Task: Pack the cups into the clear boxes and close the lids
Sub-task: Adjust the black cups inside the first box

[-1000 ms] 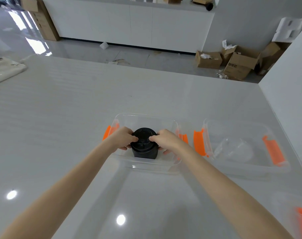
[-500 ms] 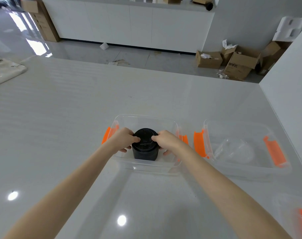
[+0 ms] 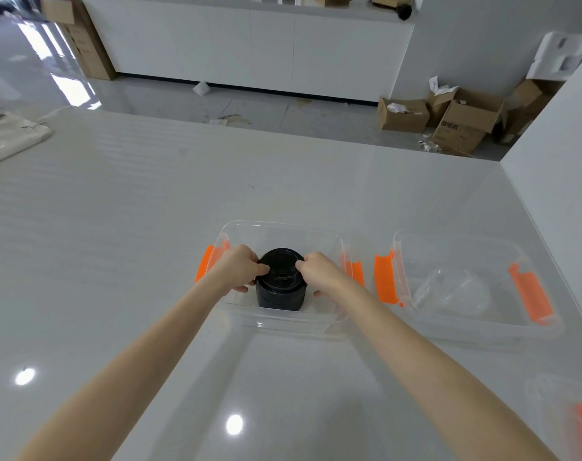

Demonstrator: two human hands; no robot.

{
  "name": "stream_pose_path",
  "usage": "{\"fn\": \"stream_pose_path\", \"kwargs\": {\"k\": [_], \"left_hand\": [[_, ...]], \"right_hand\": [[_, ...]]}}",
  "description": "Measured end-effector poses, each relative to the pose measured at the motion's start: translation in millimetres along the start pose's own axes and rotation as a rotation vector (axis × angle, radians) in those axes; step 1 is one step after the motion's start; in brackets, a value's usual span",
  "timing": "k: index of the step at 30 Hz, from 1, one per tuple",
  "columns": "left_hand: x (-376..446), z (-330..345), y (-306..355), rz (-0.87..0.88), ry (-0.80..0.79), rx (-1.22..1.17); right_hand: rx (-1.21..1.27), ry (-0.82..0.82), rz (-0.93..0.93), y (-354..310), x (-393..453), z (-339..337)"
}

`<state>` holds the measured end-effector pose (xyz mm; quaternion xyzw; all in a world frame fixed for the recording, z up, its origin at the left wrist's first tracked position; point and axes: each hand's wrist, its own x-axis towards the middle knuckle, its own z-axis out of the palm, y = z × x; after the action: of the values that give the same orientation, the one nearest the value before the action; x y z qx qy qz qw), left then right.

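A black cup (image 3: 282, 287) with a black lid stands upright inside a clear box (image 3: 284, 229) that has orange latches on its two sides. My left hand (image 3: 238, 269) grips the cup's left side with the thumb on the lid. My right hand (image 3: 319, 272) grips its right side the same way. To the right stands a second clear box (image 3: 465, 242) with orange latches, and a clear cup (image 3: 452, 291) lies on its side within it.
A clear lid with an orange latch (image 3: 578, 424) shows at the bottom right corner. A wall (image 3: 555, 168) borders the white table on the right. A folded cloth (image 3: 7, 138) lies at the far left. Cardboard boxes (image 3: 462, 118) sit on the floor beyond the table.
Both hands and the black cup have stayed in nearly the same place inside the box; the thumbs have shifted slightly on the lid.
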<state>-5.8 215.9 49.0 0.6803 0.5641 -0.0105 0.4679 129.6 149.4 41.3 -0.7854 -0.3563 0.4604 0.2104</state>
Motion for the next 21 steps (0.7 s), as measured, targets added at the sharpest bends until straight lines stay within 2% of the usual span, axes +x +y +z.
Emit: {"fn": "stream_pose_path", "kwargs": {"k": [5, 8, 11, 15, 18, 21], "left_hand": [[-0.3, -1.0, 7.1, 0.005, 0.005, 0.059], [-8.5, 2.4, 22.0, 0.052, 0.091, 0.172], [-21.9, 10.1, 38.2, 0.169, 0.152, 0.224], [-46.2, 27.4, 55.7, 0.362, 0.176, 0.138], [-62.7, 49.1, 68.0, 0.486, 0.149, 0.136], [-76.7, 78.9, 82.8, 0.591, 0.083, 0.138]], "right_hand": [[-0.037, 0.010, -0.012, -5.0, -4.0, -4.6], [-0.086, 0.050, -0.085, -9.5, -11.2, -13.9], [-0.087, 0.127, -0.168, -6.5, -23.5, -29.6], [0.047, 0.225, -0.312, 6.8, -49.2, -53.1], [0.125, 0.345, -0.400, 26.5, -75.0, -72.9], [0.177, 0.456, -0.409, 53.3, -101.6, -94.8]]}}
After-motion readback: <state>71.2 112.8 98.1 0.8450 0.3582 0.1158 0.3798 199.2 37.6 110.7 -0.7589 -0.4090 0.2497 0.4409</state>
